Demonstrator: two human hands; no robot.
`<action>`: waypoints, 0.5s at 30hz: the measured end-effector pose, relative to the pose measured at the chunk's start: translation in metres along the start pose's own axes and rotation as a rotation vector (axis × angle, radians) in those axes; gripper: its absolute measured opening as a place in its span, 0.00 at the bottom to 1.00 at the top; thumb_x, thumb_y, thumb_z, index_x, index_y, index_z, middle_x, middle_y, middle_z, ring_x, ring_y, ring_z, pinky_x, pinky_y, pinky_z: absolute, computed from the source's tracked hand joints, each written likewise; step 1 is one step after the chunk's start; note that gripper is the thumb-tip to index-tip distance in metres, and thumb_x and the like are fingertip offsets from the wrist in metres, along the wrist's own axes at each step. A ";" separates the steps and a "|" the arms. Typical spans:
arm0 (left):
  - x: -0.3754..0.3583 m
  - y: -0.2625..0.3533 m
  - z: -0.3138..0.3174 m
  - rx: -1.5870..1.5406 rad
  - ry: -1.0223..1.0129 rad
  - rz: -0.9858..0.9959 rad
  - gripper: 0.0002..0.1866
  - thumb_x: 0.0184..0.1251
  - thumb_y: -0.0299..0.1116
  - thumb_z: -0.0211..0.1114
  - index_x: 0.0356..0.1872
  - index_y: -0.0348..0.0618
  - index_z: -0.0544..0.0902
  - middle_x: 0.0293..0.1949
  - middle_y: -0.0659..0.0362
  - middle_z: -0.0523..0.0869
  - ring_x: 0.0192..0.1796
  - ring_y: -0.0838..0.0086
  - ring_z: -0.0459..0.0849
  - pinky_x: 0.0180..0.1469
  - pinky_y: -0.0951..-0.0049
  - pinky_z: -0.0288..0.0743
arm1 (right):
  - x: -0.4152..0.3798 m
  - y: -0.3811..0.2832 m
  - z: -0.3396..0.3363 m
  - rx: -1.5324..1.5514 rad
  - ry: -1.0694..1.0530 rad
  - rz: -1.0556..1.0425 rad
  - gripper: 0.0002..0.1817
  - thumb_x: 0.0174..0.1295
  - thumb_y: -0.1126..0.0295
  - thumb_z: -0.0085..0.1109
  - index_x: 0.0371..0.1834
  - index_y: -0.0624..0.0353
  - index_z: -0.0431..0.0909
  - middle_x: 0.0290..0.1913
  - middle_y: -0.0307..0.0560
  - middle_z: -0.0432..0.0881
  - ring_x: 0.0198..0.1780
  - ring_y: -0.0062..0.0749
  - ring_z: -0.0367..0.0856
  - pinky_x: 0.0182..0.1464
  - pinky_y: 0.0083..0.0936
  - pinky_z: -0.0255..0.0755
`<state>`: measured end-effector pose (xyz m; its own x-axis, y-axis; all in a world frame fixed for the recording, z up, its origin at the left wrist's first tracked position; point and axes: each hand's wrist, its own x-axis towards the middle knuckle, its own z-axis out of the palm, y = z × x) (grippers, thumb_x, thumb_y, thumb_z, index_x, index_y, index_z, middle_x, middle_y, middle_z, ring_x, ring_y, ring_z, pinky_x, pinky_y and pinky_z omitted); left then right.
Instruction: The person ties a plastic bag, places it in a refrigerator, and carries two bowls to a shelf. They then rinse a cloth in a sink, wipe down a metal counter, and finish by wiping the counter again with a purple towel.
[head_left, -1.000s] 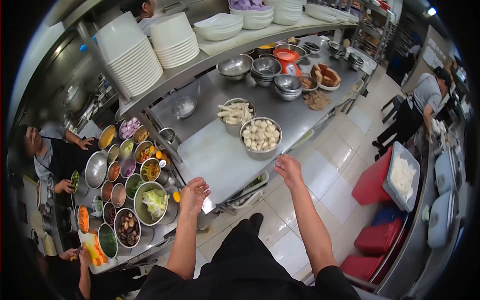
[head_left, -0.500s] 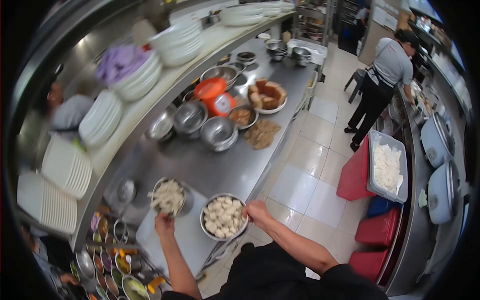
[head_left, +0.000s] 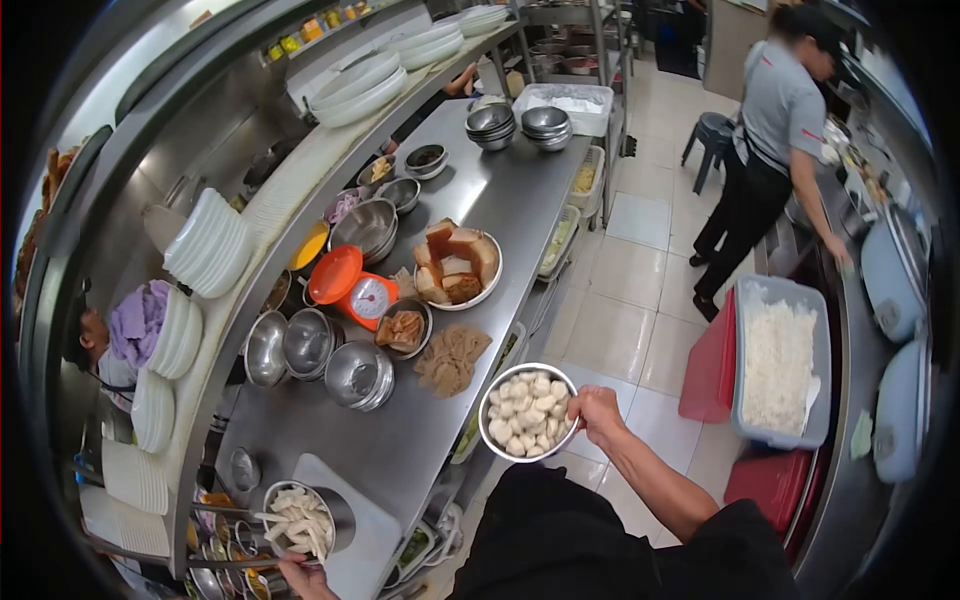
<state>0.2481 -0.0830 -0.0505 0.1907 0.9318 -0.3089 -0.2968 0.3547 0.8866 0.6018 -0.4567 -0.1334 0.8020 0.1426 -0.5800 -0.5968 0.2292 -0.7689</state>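
Inventory: one steel bowl point(head_left: 530, 460) of pale round pieces point(head_left: 525, 412), already clear of the worktop point(head_left: 400, 425), rim clamped in the right hand point(head_left: 598, 412); one pot point(head_left: 343, 515) of pale strips point(head_left: 298, 520), near left, left hand point(head_left: 305, 578) at its rim (grip and lift unclear).

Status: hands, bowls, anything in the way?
Right hand gripping dumpling-like pieces' bowl, past table edge. Left hand at strip bowl, grip unclear. Co-worker clear of both.
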 end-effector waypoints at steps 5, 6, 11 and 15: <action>-0.026 -0.030 0.095 -0.036 -0.073 -0.140 0.21 0.27 0.22 0.49 0.32 0.31 0.74 0.37 0.50 0.79 0.41 0.59 0.79 0.48 0.64 0.76 | 0.087 -0.062 -0.014 0.160 -0.023 -0.033 0.09 0.28 0.85 0.50 0.12 0.59 0.64 0.13 0.40 0.63 0.10 0.27 0.59 0.13 0.23 0.55; -0.028 -0.046 0.118 -0.067 -0.095 -0.131 0.18 0.26 0.22 0.49 0.27 0.32 0.74 0.33 0.51 0.80 0.36 0.59 0.80 0.46 0.66 0.77 | 0.103 -0.072 -0.019 0.125 -0.035 -0.030 0.09 0.28 0.85 0.50 0.12 0.59 0.64 0.13 0.40 0.63 0.10 0.27 0.59 0.13 0.23 0.55; -0.031 -0.127 0.264 0.011 -0.270 -0.214 0.11 0.25 0.19 0.50 0.20 0.34 0.73 0.23 0.55 0.77 0.26 0.69 0.78 0.32 0.72 0.75 | 0.175 -0.102 -0.087 0.422 0.054 -0.052 0.09 0.31 0.82 0.46 0.21 0.63 0.67 0.22 0.46 0.68 0.19 0.33 0.66 0.18 0.25 0.60; -0.035 -0.211 0.402 0.106 -0.398 -0.358 0.15 0.26 0.16 0.50 0.25 0.33 0.74 0.22 0.56 0.76 0.23 0.70 0.75 0.27 0.75 0.72 | 0.185 -0.142 -0.165 0.516 0.132 -0.047 0.32 0.28 0.79 0.46 0.47 0.74 0.69 0.51 0.56 0.74 0.52 0.44 0.74 0.55 0.30 0.69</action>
<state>0.6800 -0.2220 -0.0885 0.6080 0.6459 -0.4617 -0.0568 0.6154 0.7861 0.8306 -0.6222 -0.1761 0.7982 0.0060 -0.6024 -0.4445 0.6808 -0.5822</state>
